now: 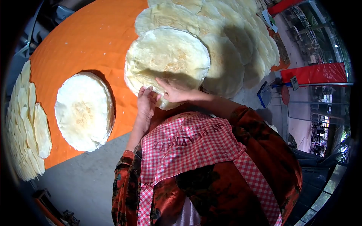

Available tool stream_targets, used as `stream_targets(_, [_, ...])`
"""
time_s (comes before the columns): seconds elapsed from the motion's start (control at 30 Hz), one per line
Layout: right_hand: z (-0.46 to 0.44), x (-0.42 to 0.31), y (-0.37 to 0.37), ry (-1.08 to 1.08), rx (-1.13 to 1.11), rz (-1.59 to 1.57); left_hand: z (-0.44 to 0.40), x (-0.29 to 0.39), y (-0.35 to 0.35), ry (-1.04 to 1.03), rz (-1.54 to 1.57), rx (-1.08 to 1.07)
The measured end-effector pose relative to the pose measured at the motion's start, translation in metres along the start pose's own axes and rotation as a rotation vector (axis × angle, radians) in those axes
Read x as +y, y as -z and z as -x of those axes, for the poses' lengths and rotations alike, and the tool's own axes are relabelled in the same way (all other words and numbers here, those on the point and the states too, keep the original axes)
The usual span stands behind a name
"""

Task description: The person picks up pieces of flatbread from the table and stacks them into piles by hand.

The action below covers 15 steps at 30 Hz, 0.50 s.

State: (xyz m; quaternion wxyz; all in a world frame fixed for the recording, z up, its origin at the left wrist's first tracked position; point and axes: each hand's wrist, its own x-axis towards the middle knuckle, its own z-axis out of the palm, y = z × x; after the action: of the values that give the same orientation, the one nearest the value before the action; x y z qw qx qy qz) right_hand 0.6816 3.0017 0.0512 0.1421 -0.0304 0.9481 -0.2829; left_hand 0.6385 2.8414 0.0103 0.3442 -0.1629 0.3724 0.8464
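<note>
A round, pale flatbread (169, 52) lies right in front of me, on top of others at the near side of the orange cloth. At its near edge, my left hand (147, 101) is closed, with the thumb and fingertips pinching the rim. My right hand (175, 92) reaches in from the right, beside the left. Its index finger is stretched out on the bread's surface and the thumb is apart from it; the other fingers are partly hidden. A small part of the bread's near edge hangs below the hands.
A neat stack of round flatbreads (83, 111) stands to the left on the orange cloth (90, 41). Further left, several flatbreads (28, 128) are piled on edge. Overlapping flatbreads (226, 45) spread across the back right. A blue stand (264, 94) is beyond the table on the right.
</note>
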Motion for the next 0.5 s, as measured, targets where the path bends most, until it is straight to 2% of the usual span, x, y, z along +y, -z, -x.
stream_targets(0.03, [-0.002, -0.003, -0.002, 0.058, 0.062, 0.043, 0.000, -0.001, 0.001, 0.000, -0.005, 0.001])
stream_targets(0.13, [-0.004, -0.001, 0.010, -0.065, -0.044, -0.089, 0.000, -0.001, 0.004, -0.002, -0.019, 0.012])
stream_targets(0.23, [-0.005, 0.019, 0.010, 0.075, 0.038, -0.224, 0.001, 0.000, -0.002, -0.023, -0.025, 0.049])
stream_targets(0.27, [-0.005, 0.017, 0.011, 0.019, 0.021, -0.211, -0.001, 0.000, -0.004, -0.038, -0.026, 0.063])
stream_targets(0.5, [-0.006, 0.024, -0.007, 0.035, 0.062, -0.237, -0.008, 0.006, -0.011, 0.035, -0.003, 0.160])
